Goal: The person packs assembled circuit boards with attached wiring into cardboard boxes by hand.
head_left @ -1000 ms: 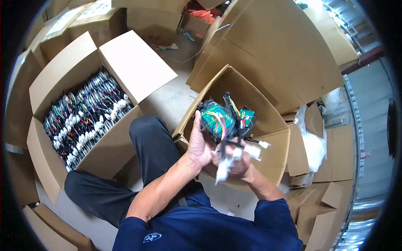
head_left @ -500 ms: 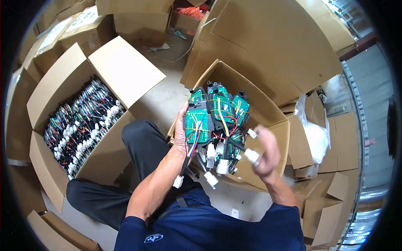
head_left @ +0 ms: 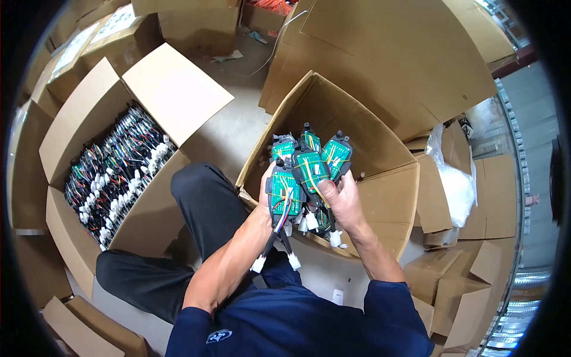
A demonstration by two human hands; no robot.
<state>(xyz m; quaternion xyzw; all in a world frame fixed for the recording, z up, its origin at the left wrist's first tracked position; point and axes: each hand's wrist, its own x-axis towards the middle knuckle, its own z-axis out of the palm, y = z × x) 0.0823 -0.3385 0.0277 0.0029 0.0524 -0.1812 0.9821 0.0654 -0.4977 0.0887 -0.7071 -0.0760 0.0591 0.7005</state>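
Two open brown cardboard boxes flank the seated person — the left one (head_left: 89, 125) packed with wired parts, the near one (head_left: 380, 196) under both hands. Left hand (head_left: 269, 193) and right hand (head_left: 344, 202) close around a fanned bunch of green circuit boards (head_left: 303, 169), white plugs (head_left: 294, 260) dangling — held above the box.

Hands: left hand (head_left: 266, 196) and right hand (head_left: 344, 199) together at centre, the bundle of circuit boards (head_left: 306, 169) between them.
Open box (head_left: 380, 196): directly behind the bundle, toward 1 o'clock.
Box of wired parts (head_left: 116, 169): at 9 o'clock.
Plastic bag (head_left: 455, 178): at 3 o'clock.
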